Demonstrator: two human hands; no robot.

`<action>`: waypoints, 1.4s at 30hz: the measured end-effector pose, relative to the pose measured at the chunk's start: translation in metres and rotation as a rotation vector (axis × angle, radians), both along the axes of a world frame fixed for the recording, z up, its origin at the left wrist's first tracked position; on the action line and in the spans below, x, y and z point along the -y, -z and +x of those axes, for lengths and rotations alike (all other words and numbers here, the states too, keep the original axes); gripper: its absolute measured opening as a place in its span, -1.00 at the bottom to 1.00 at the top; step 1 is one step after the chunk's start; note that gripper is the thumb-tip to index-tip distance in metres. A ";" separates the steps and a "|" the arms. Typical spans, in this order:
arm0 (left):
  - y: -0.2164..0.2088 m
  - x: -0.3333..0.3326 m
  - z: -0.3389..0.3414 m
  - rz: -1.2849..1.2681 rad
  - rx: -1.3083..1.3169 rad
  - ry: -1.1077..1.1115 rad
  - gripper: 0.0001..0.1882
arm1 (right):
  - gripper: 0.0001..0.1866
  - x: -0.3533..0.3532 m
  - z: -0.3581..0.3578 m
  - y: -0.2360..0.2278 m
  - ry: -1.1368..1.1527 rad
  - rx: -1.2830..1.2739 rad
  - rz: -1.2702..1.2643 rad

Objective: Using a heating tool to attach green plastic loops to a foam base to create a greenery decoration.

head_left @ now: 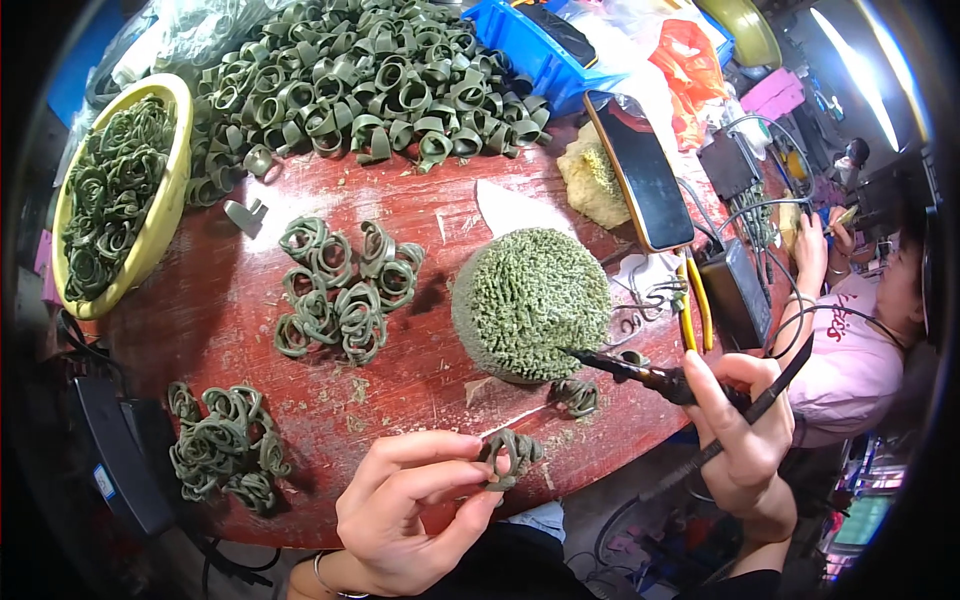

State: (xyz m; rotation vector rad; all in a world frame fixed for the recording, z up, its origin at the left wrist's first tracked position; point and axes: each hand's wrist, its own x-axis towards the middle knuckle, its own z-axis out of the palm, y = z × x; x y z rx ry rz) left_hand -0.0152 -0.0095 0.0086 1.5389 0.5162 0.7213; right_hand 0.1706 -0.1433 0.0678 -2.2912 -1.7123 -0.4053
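Near the front edge of the red table, my left hand [410, 505] pinches a small cluster of dark green rings [520, 452] between thumb and fingers. My right hand [740, 420] is closed around a black corded pen tool [640, 374] that looks like a soldering iron. Its dark tip lies at the lower right side of a round, rough-topped green block [530, 300]; whether it touches the block I cannot tell. Another small ring cluster [575, 397] lies just below the block. To the left, several ring clusters [345, 290] sit together, with a further pile [228, 445] nearer the front.
A heap of wide green rings [370, 75] covers the back. A yellow basin [172, 215] of ring clusters stands at left. Right of the block are a phone [645, 175], yellow-handled pliers [690, 300] and a black box [738, 295] with cables. Another person [850, 345] works at far right.
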 end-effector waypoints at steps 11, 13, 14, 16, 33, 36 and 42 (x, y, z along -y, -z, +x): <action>0.011 0.002 0.000 -0.114 0.083 0.038 -0.73 | -0.53 -0.014 0.005 -0.018 -0.172 0.271 -0.225; 0.012 -0.004 0.002 0.017 0.018 -0.026 -0.74 | -0.53 -0.015 0.005 -0.021 -0.185 0.273 -0.250; 0.012 -0.005 0.003 0.014 0.017 -0.027 -0.74 | -0.52 -0.016 0.005 -0.021 -0.193 0.280 -0.258; 0.012 -0.005 0.004 0.021 0.011 -0.042 -0.75 | -0.52 -0.017 0.006 -0.022 -0.201 0.287 -0.266; 0.020 -0.001 -0.001 0.033 0.032 -0.069 -0.74 | -0.59 0.010 -0.021 -0.042 -0.165 0.031 -0.155; 0.015 -0.003 0.000 0.073 0.049 -0.069 -0.72 | -0.70 0.006 -0.028 -0.043 -0.210 0.026 -0.134; 0.014 0.000 -0.001 0.134 0.047 -0.125 -0.74 | -0.70 -0.002 -0.030 -0.037 -0.243 -0.006 -0.138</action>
